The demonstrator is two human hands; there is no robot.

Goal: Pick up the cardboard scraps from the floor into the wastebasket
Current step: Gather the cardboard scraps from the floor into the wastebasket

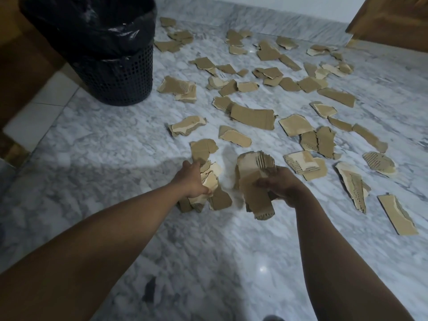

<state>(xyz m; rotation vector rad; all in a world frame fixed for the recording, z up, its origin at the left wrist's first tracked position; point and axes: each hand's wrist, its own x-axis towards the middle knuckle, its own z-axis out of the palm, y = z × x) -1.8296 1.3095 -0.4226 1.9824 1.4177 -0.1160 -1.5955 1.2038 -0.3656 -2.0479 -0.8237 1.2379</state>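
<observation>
Several torn brown cardboard scraps [252,117] lie scattered over the grey marble floor [104,144], from the middle to the far right. My left hand [193,181] grips a stack of scraps [208,188] low over the floor. My right hand [281,185] holds another thick bundle of scraps [254,181] a little to the right, lifted above the floor. The black mesh wastebasket [115,82], lined with a black plastic bag [92,24], stands at the far left, well beyond both hands.
A wooden door or panel [393,22] is at the far right corner. Brown wooden furniture [20,72] runs along the left side, next to the wastebasket. A white wall base closes the far edge.
</observation>
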